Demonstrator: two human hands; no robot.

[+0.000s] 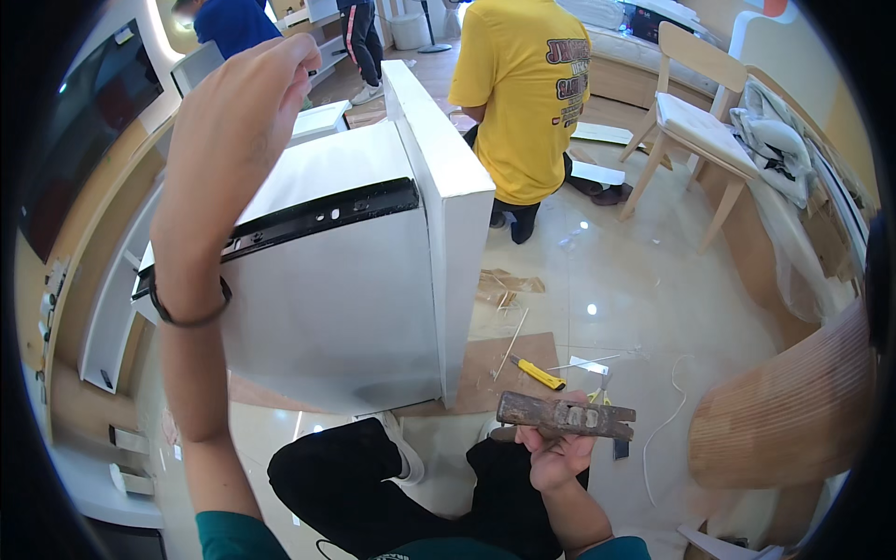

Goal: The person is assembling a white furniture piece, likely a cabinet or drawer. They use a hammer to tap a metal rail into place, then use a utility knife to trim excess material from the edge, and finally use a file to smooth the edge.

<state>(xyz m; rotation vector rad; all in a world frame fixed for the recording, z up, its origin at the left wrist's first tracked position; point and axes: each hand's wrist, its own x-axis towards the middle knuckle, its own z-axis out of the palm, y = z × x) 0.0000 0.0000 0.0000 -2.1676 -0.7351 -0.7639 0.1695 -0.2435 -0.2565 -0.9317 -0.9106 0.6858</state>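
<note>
My left hand (245,117) is raised over a white cabinet box (327,308), its wrist bent and fingers curled together. Whatever those fingers may hold is hidden behind the hand. Below it, a black drawer slide (359,203) runs along the box's side. A thicker white panel (464,233) stands upright at the box's right end. Low on the right, my right hand (557,457) grips a worn, rusty brown hammer (532,411). Its head points up toward me, and its handle is mostly hidden under the head.
A yellow utility knife (539,373) lies on cardboard (527,355) on the tiled floor, with thin sticks and yellow-handled scissors (602,397) nearby. A person in a yellow shirt (527,93) kneels beyond the panel. A wooden chair (700,121) and a ribbed wooden piece (779,411) stand right.
</note>
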